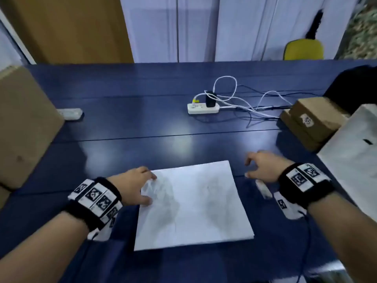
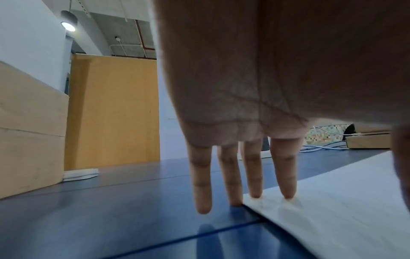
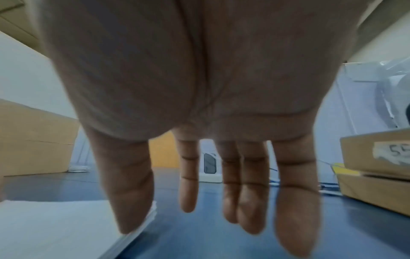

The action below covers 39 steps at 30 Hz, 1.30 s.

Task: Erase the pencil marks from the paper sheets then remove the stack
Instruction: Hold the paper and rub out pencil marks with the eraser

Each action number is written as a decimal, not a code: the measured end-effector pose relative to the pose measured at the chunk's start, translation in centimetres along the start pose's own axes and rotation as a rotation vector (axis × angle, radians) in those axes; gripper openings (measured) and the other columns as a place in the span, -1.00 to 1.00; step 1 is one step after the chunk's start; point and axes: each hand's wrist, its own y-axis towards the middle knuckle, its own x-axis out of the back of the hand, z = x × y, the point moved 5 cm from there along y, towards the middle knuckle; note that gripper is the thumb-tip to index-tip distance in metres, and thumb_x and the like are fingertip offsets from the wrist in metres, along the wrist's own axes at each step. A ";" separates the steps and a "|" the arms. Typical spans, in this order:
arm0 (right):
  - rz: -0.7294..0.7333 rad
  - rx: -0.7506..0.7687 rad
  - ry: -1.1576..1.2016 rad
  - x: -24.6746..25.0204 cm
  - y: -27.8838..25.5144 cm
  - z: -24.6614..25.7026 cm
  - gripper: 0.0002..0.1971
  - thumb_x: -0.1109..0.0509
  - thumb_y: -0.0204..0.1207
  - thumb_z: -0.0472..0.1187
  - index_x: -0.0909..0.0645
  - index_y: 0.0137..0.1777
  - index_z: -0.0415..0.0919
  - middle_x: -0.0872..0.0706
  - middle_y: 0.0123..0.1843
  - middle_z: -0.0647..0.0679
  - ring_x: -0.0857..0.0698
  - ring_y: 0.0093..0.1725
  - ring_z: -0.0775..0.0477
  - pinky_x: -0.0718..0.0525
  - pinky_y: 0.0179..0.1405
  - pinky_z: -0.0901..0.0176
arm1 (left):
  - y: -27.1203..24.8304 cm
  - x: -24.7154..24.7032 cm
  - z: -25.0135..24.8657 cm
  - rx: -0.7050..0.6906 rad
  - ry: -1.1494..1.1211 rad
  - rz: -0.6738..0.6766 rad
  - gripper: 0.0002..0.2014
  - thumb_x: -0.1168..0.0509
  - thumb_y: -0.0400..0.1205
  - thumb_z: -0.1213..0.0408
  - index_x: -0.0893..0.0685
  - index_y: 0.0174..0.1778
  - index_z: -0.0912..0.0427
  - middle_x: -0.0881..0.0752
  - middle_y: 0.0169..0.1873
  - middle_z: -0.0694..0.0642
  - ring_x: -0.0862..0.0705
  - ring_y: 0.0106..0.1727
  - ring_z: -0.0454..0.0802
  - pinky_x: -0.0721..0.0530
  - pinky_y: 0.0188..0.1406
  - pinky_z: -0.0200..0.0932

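A stack of white paper sheets (image 1: 193, 205) lies on the blue table (image 1: 142, 123) in front of me, its top sheet showing faint grey smudges. My left hand (image 1: 138, 186) rests at the stack's far left corner; in the left wrist view two straight fingertips (image 2: 288, 196) touch the paper (image 2: 343, 201) near its edge. My right hand (image 1: 261, 168) hovers just right of the stack with relaxed, spread fingers and holds nothing. In the right wrist view its thumb (image 3: 131, 210) hangs over the stack's edge (image 3: 55, 227). A small white oblong, perhaps an eraser (image 1: 263, 188), lies under that wrist.
A large cardboard box (image 1: 24, 127) stands at the left with a flat white item (image 1: 71, 113) beside it. A white power strip (image 1: 203, 108) with tangled cables sits mid-table. Stacked brown boxes (image 1: 312, 121) and a white bag (image 1: 353, 160) crowd the right side.
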 end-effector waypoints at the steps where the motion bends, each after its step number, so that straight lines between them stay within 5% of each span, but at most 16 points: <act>1: 0.028 -0.016 -0.046 -1.1 -0.3 0.2 -0.58 -0.45 0.54 0.07 -0.50 0.30 -0.08 -0.53 0.08 -0.07 -0.55 0.12 -0.11 -0.43 0.02 0.19 | -0.1 -0.5 0.0 -0.009 0.013 -0.014 -0.18 -0.45 0.41 -0.19 -0.38 0.58 -0.02 -0.39 0.46 -0.01 -0.49 0.44 0.02 -0.50 0.42 -0.04; 3: 0.086 -0.071 -0.103 -2.7 -0.5 -0.6 -0.53 -0.49 0.50 0.08 -0.48 0.30 -0.10 -0.58 0.18 -0.13 -0.61 0.19 -0.16 -0.50 0.06 0.16 | 0.3 -0.6 0.1 -0.001 0.057 -0.023 -0.17 -0.50 0.43 -0.16 -0.38 0.59 -0.01 -0.38 0.48 0.00 -0.46 0.46 0.05 -0.48 0.44 0.01; 7: 0.040 -0.119 0.009 -4.7 -0.8 -1.2 -0.57 -0.59 0.41 -0.10 -0.50 0.17 -0.15 -0.64 -0.12 -0.05 -0.69 -0.11 -0.18 -0.64 -0.25 0.09 | 0.3 -0.8 0.2 0.020 0.093 -0.059 -0.14 -0.53 0.41 -0.19 -0.39 0.60 -0.01 -0.40 0.48 0.05 -0.45 0.45 0.12 -0.46 0.47 0.10; 10: 0.010 -0.110 0.038 -4.2 -1.4 -0.5 -0.61 -0.60 0.38 -0.25 -0.56 0.16 -0.22 -0.71 -0.12 -0.10 -0.76 -0.20 -0.21 -0.69 -0.33 0.11 | 0.3 -0.9 -0.1 0.037 0.085 -0.065 -0.15 -0.53 0.42 -0.19 -0.40 0.60 -0.01 -0.41 0.49 0.05 -0.44 0.47 0.15 -0.46 0.46 0.12; 14: -0.117 0.056 -0.046 -1.6 -2.6 4.5 -0.77 -0.50 0.49 -0.20 -0.61 0.12 -0.08 -0.71 -0.06 0.00 -0.67 -0.13 -0.08 -0.55 -0.19 0.19 | -0.6 -0.6 -0.1 0.032 0.014 -0.121 -0.13 -0.51 0.45 -0.19 -0.35 0.64 0.01 -0.34 0.58 0.05 -0.37 0.55 0.11 -0.42 0.51 0.10; 17: -0.249 0.270 -0.010 0.1 -3.1 10.3 -0.72 -0.49 0.48 -0.11 -0.70 0.20 -0.01 -0.77 0.00 0.05 -0.65 -0.03 -0.02 -0.44 -0.06 0.29 | -1.9 0.1 1.0 0.039 0.044 -0.124 0.02 -0.42 0.45 -0.35 -0.09 0.74 -0.08 0.03 0.75 0.03 -0.01 0.74 0.12 -0.16 0.65 0.26; 21: -0.170 0.531 0.040 -0.9 -2.5 18.7 -0.62 -0.46 0.54 -0.13 -0.66 0.36 -0.01 -0.77 0.18 0.01 -0.70 0.11 -0.06 -0.54 0.05 0.26 | -2.1 -0.4 2.5 0.071 0.165 0.025 0.06 -0.28 0.42 -0.50 0.16 0.72 -0.29 0.29 0.73 0.10 0.26 0.74 0.14 0.11 0.62 0.47; 25: -0.042 0.578 0.000 -3.5 0.2 24.0 -0.59 -0.50 0.53 -0.13 -0.63 0.38 -0.04 -0.79 0.15 -0.04 -0.64 -0.31 0.09 -0.66 -0.10 0.15 | -1.3 -1.6 2.4 0.090 0.149 0.080 0.09 -0.31 0.37 -0.52 0.22 0.67 -0.39 0.34 0.72 0.11 0.33 0.72 0.19 0.11 0.53 0.62; 28: -0.050 0.564 -0.024 -4.3 2.0 25.6 -0.66 -0.50 0.52 -0.04 -0.67 0.25 -0.12 -0.81 0.07 -0.09 -0.76 0.01 -0.08 -0.68 0.08 0.08 | -1.2 -2.3 2.5 0.110 0.093 0.084 0.11 -0.32 0.35 -0.54 0.23 0.67 -0.41 0.38 0.71 0.08 0.35 0.71 0.19 0.06 0.51 0.65; 33: -0.114 0.566 -0.098 -4.6 3.1 26.7 -0.67 -0.41 0.54 -0.17 -0.66 0.30 -0.16 -0.66 0.26 -0.16 -0.61 0.30 -0.19 -0.62 0.20 0.02 | -1.1 -2.4 2.7 0.128 0.070 0.089 0.15 -0.34 0.33 -0.53 0.24 0.68 -0.35 0.40 0.70 0.03 0.40 0.70 0.18 0.10 0.47 0.70; 39: -0.058 0.661 -0.103 -6.8 0.8 25.8 -0.68 -0.47 0.43 -0.19 -0.73 0.20 -0.07 -0.76 0.15 -0.05 -0.70 0.12 -0.12 -0.59 -0.02 0.18 | -1.0 -2.6 2.9 0.122 0.048 0.098 0.18 -0.35 0.31 -0.54 0.28 0.67 -0.38 0.42 0.69 0.01 0.41 0.70 0.17 0.12 0.46 0.71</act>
